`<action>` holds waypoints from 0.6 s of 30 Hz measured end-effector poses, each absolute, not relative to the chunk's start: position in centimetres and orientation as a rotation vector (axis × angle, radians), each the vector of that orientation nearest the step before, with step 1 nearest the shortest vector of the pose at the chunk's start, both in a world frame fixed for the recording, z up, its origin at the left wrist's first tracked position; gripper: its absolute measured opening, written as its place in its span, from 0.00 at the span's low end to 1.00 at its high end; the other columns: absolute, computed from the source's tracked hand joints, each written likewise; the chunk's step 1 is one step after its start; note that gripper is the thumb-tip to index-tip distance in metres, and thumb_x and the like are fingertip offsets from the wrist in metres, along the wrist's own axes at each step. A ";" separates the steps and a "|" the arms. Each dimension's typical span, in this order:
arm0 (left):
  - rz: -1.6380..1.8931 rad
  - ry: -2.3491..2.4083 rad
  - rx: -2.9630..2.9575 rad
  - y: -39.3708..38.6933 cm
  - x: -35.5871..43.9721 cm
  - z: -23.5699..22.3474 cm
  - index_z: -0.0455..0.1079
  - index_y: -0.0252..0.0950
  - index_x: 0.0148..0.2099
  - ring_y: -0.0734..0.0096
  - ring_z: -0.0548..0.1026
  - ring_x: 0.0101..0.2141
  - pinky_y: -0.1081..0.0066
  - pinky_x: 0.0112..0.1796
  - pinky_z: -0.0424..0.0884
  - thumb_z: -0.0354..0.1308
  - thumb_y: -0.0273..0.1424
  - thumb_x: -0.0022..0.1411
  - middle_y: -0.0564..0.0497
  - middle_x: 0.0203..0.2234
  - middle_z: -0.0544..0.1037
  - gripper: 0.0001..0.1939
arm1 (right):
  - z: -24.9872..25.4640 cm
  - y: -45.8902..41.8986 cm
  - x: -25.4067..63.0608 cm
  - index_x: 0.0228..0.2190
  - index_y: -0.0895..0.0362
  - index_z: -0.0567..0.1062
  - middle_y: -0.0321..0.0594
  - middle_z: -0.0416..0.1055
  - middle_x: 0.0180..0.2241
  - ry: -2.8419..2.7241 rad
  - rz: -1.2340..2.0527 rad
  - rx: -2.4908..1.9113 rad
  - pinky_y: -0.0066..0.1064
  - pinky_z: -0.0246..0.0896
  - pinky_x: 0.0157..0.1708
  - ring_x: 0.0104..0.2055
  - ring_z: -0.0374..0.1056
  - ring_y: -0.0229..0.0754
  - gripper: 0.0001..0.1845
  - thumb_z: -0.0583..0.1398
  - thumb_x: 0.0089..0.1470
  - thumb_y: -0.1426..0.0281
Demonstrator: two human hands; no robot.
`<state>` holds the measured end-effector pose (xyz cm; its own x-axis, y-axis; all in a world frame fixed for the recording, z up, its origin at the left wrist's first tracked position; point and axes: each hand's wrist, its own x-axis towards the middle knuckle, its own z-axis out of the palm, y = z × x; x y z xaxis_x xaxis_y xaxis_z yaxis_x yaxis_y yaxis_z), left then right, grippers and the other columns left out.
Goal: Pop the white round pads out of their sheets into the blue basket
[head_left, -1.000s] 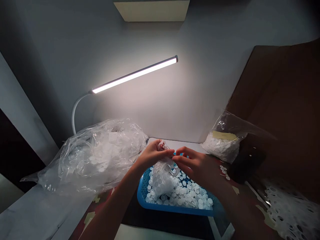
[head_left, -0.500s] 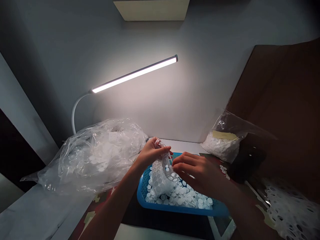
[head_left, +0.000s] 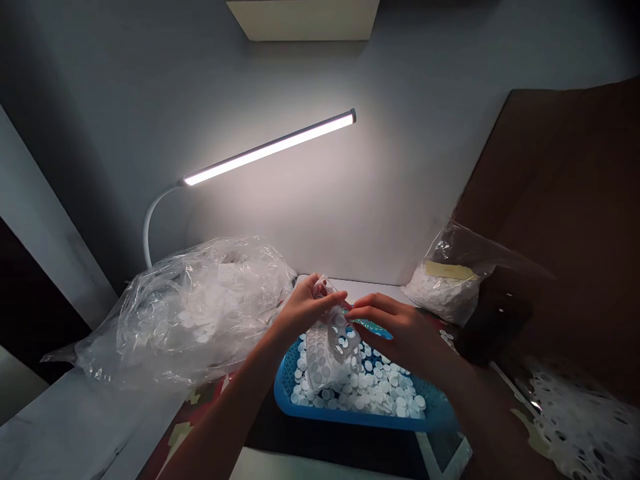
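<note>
My left hand (head_left: 311, 305) is closed on the upper end of a thin white sheet (head_left: 320, 357) punched with rows of round holes and discs. The sheet hangs down over a blue plastic basket (head_left: 350, 417). On its right side my right hand (head_left: 393, 323) has thumb and fingertips pinched at the sheet's edge, close by my left thumb. Loose white round discs (head_left: 380, 393) cover much of the basket's bottom. Part of the sheet's upper end is hidden in my left hand.
A large clear bag (head_left: 200, 313) of white pieces lies at left. Behind right stands a smaller bag (head_left: 445, 290) with a yellow label, beside a dark object (head_left: 493, 317). Perforated scrap sheets (head_left: 585, 420) lie at right. A lit bar lamp (head_left: 270, 148) hangs above.
My right hand has moved slightly up and to the left, along the sheet toward my left hand. The sheet's right edge has shifted with it. My left hand barely moves.
</note>
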<state>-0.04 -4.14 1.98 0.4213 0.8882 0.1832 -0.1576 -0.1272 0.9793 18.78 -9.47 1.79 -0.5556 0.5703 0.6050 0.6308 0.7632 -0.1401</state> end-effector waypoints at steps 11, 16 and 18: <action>0.830 0.463 1.424 -3.7 -1.2 2.1 0.61 0.34 0.34 0.74 0.72 0.31 0.74 0.32 0.66 0.70 0.27 0.45 0.51 0.30 0.74 0.20 | 2.4 -9.7 19.0 0.37 0.52 0.72 0.38 0.71 0.37 -2.131 0.025 -0.880 0.27 0.63 0.30 0.33 0.67 0.35 0.05 0.57 0.59 0.70; 0.803 0.465 1.442 -3.8 -1.5 2.3 0.64 0.34 0.35 0.77 0.71 0.29 0.74 0.31 0.65 0.69 0.27 0.46 0.53 0.30 0.72 0.17 | 2.8 -9.7 19.4 0.35 0.53 0.72 0.37 0.71 0.36 -2.064 0.186 -0.906 0.27 0.64 0.30 0.31 0.66 0.35 0.04 0.57 0.59 0.67; 0.774 0.481 1.447 -3.9 -1.6 2.4 0.65 0.34 0.35 0.76 0.72 0.30 0.73 0.32 0.66 0.69 0.28 0.46 0.53 0.30 0.73 0.16 | 2.8 -9.5 19.5 0.34 0.53 0.72 0.37 0.71 0.35 -2.020 0.242 -0.921 0.27 0.63 0.30 0.31 0.66 0.36 0.05 0.57 0.58 0.66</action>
